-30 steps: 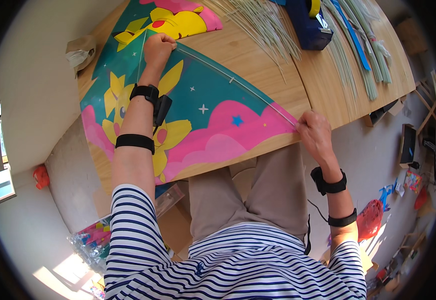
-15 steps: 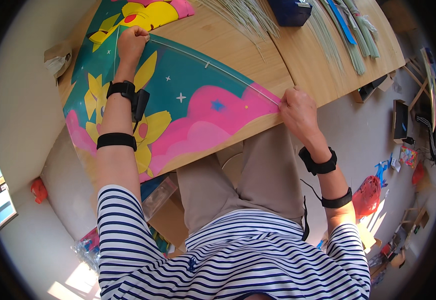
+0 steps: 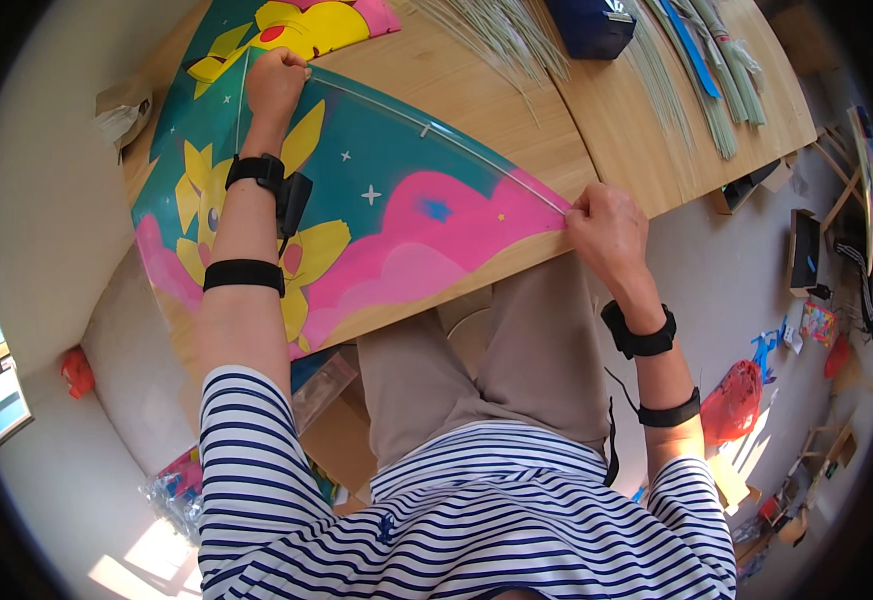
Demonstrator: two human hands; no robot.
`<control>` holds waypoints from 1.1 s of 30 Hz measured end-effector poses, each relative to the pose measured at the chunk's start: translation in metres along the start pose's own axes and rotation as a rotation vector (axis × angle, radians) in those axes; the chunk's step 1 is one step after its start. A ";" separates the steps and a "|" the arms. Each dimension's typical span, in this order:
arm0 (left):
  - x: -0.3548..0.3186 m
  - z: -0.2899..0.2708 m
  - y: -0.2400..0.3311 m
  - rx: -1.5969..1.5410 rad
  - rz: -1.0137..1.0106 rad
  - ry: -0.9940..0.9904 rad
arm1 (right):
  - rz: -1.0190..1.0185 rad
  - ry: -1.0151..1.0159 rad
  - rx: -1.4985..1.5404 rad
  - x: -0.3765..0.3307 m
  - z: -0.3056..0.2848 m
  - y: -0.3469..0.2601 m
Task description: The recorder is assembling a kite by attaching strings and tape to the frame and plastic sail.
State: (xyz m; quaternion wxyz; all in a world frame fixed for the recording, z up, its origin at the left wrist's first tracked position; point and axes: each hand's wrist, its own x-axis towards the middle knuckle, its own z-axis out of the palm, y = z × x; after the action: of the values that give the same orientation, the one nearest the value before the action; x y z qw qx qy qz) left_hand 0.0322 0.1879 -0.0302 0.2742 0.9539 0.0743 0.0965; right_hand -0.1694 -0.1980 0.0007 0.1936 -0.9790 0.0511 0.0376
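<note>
A triangular kite [image 3: 427, 232] of thin teal and pink sheet, printed with yellow cartoon figures and white stars, lies on the wooden table. Along its far slanting edge runs a thin pale rod [image 3: 462, 146] with a small white cross-piece partway down. My left hand [image 3: 277, 88] is closed at the kite's top corner, by the upper end of the rod. Fingers hide exactly what is pinched there. At the right-hand pink tip, my right hand [image 3: 609, 232] pinches the kite's corner where the rod ends. Between the two hands the edge looks straight and stretched.
Another printed sheet [image 3: 332, 30] lies beyond the kite. Loose thin sticks [image 3: 492, 40], a dark blue box [image 3: 592, 28], a blue strip [image 3: 689, 45] and bundled rods [image 3: 742, 80] are farther right on the table [image 3: 617, 130]. A red bag [image 3: 732, 403] sits at the right.
Both hands keep their grip at the same two corners of the kite. The whole view has shifted slightly; little else differs.
</note>
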 end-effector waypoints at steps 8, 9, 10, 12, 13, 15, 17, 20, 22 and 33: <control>-0.001 0.000 0.009 0.016 -0.056 0.109 | 0.050 0.001 0.102 -0.001 -0.006 0.001; -0.001 -0.001 0.008 0.000 -0.069 0.089 | 0.045 0.003 0.104 -0.001 -0.006 0.001; -0.001 -0.001 0.007 -0.017 -0.081 0.068 | 0.061 -0.002 0.104 -0.001 -0.006 0.001; 0.002 0.000 0.003 -0.046 -0.105 0.071 | 0.069 -0.004 0.108 -0.001 -0.005 0.002; 0.004 0.000 -0.001 -0.076 -0.129 0.069 | 0.071 -0.006 0.118 0.000 -0.004 0.002; 0.007 0.000 -0.006 -0.072 -0.137 0.072 | 0.065 -0.004 0.131 0.000 -0.003 0.002; 0.009 -0.006 -0.011 -0.068 -0.146 0.078 | 0.092 -0.026 0.154 0.001 -0.002 0.000; -0.002 -0.012 0.003 0.106 -0.107 0.139 | 0.088 -0.025 0.139 0.002 -0.002 0.001; -0.026 -0.017 0.014 0.101 0.132 0.092 | 0.097 -0.022 0.133 0.001 -0.003 0.004; -0.076 -0.023 0.004 0.250 0.354 -0.084 | 0.066 -0.065 0.097 0.001 -0.007 0.007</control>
State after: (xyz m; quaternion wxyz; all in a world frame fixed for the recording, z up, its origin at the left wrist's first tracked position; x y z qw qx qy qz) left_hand -0.0466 0.1819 -0.0198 0.1355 0.9818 -0.0945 0.0936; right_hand -0.1689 -0.2074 0.0040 0.2409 -0.9645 0.0790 0.0733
